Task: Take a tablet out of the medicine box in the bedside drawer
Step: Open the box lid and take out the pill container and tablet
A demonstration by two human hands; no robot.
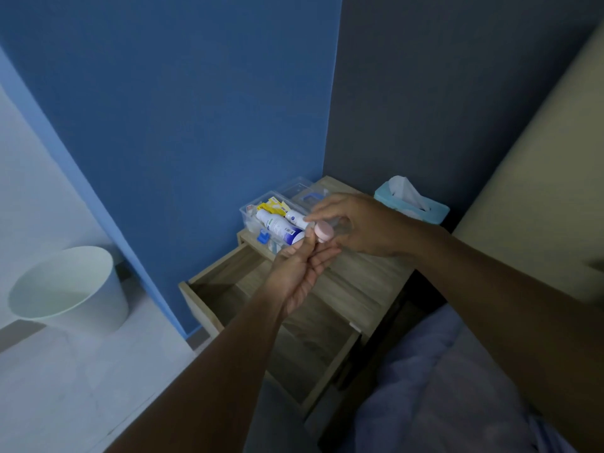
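Observation:
A clear plastic medicine box (250,214) stands open on the wooden bedside table (369,282), holding white bottles (277,225) and yellow packets (273,204). Its lid (294,188) leans behind it. My right hand (356,223) grips a small clear bottle with a pink cap (324,232), tipped on its side, cap toward the left. My left hand (299,273) is just below the cap, palm up, fingers apart. No tablet shows on the palm. The drawer (228,289) beneath is pulled out.
A light blue tissue box (411,204) sits at the table's back right. A white waste bin (70,286) stands on the floor to the left, by the blue wall. A bed with pale bedding (457,380) lies at the lower right.

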